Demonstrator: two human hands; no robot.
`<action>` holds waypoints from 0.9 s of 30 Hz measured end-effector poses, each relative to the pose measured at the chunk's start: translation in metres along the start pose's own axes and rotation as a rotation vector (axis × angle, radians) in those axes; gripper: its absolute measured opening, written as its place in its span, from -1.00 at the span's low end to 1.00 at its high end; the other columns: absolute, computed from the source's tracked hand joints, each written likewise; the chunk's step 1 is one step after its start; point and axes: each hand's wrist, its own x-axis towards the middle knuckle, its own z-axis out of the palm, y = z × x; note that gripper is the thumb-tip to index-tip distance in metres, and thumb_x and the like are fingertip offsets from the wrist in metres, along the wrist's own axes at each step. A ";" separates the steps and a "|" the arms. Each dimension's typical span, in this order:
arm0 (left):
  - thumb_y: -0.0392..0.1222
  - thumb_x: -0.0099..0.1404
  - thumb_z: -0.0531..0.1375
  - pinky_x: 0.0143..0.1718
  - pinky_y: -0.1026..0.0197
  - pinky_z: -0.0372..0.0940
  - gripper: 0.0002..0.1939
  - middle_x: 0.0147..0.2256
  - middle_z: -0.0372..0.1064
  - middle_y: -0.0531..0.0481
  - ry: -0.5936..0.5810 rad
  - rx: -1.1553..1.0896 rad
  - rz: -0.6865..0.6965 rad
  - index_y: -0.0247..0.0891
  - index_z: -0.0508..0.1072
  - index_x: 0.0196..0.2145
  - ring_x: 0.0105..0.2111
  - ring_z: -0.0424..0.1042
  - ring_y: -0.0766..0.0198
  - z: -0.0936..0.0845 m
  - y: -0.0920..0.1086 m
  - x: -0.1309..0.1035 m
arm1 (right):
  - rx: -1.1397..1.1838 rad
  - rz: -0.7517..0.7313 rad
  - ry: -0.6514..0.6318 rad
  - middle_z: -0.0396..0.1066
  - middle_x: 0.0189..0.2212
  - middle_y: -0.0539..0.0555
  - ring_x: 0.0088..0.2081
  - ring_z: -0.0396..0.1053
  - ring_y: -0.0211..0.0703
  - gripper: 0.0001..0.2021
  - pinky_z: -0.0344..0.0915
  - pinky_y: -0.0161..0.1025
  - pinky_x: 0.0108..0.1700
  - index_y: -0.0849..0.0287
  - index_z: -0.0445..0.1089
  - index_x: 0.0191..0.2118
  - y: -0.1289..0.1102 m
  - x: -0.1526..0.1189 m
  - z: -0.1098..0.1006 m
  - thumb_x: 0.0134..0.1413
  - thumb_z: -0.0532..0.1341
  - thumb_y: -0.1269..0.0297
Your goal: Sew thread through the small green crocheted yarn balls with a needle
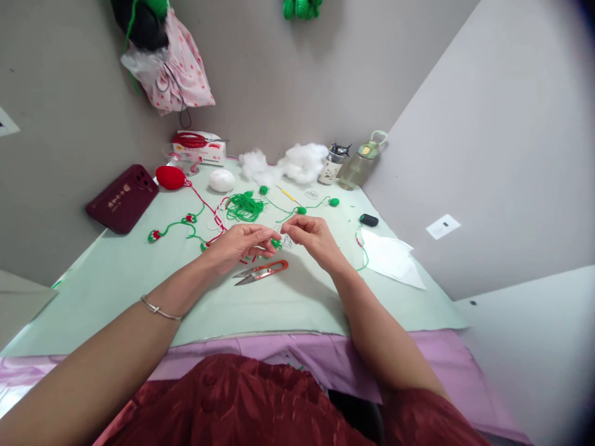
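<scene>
My left hand (pixel 245 243) and my right hand (pixel 309 235) meet above the middle of the table, fingertips almost touching. Both pinch with thumb and forefinger; whatever lies between the tips is too small to make out. A small green crocheted piece (pixel 276 243) shows by the left fingertips, and I cannot tell whether it is held. Just below the hands lie orange-handled thread snips (pixel 267 270). Beyond them are a loose green yarn bundle (pixel 245 206) and a yellow-handled crochet hook (pixel 289 196). Left of my left hand, a green yarn string carries small red, white and green crocheted pieces (pixel 154 235).
At the left are a red yarn ball (pixel 170 178), a white yarn ball (pixel 222 180) and a dark red phone (pixel 123 198). White stuffing (pixel 304 162), a pen cup (pixel 330 167) and a water bottle (pixel 359 167) stand behind. White paper (pixel 393 260) and a dark thread spool (pixel 369 220) lie right.
</scene>
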 end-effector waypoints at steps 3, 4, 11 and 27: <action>0.13 0.12 0.41 -0.19 0.19 0.43 -0.58 -0.46 0.44 0.01 -0.009 -0.014 -0.002 -0.32 0.64 -0.28 -0.39 0.50 0.28 0.001 0.000 0.000 | -0.015 -0.001 -0.007 0.26 -0.55 -0.06 -0.45 0.12 -0.30 -0.82 0.07 -0.27 -0.37 0.19 0.47 -0.42 0.000 0.000 0.001 0.09 0.26 0.20; 0.15 0.12 0.41 -0.19 0.18 0.43 -0.56 -0.46 0.43 0.01 -0.011 -0.021 -0.001 -0.32 0.64 -0.28 -0.39 0.50 0.28 0.001 0.000 0.000 | -0.019 -0.001 -0.009 0.26 -0.54 -0.06 -0.45 0.13 -0.30 -0.82 0.07 -0.27 -0.36 0.20 0.47 -0.42 -0.001 0.000 0.001 0.08 0.26 0.20; 0.18 0.10 0.41 -0.20 0.17 0.44 -0.53 -0.47 0.42 0.02 -0.004 -0.027 0.005 -0.32 0.62 -0.30 -0.40 0.50 0.27 0.001 0.000 0.000 | -0.047 -0.002 -0.004 0.26 -0.54 -0.05 -0.45 0.13 -0.30 -0.81 0.08 -0.27 -0.36 0.20 0.47 -0.42 -0.004 -0.002 0.003 0.10 0.26 0.19; -0.35 0.43 0.04 -0.34 0.44 0.39 -0.65 -0.18 0.50 -0.06 0.329 -0.388 0.327 -0.32 0.47 -0.49 -0.30 0.40 0.40 -0.026 0.063 -0.057 | -0.123 0.003 -0.240 0.46 -0.32 0.06 -0.33 0.29 -0.26 -0.72 0.23 -0.28 -0.27 0.20 0.56 -0.21 -0.008 -0.003 -0.039 0.15 0.30 0.07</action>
